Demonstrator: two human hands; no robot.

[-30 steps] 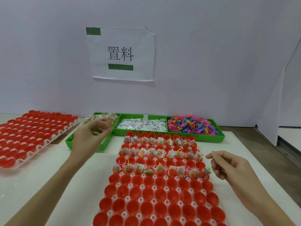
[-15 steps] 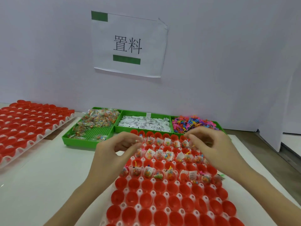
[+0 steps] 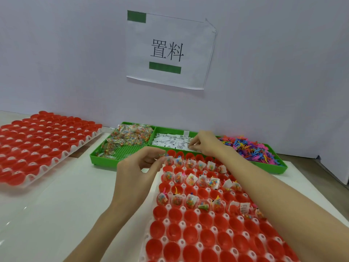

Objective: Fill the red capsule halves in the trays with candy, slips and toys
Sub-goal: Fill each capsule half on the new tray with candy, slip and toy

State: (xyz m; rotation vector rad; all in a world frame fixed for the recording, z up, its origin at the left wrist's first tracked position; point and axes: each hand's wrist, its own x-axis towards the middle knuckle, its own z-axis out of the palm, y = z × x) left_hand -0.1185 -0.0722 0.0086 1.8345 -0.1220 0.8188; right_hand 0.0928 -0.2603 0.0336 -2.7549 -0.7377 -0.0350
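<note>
White tabletop (image 3: 56, 205) — glossy red capsule halves (image 3: 190, 235), crinkly candy packets (image 3: 132, 134)

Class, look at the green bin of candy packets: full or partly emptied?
Partly emptied: the candy packets pile at the back while the green bin shows bare gridded floor in front.

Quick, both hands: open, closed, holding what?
Left hand: fingers pinch a candy packet at the tray's far-left corner.
Right hand: fingers curled onto the slips; whether it holds one cannot be told.
</note>
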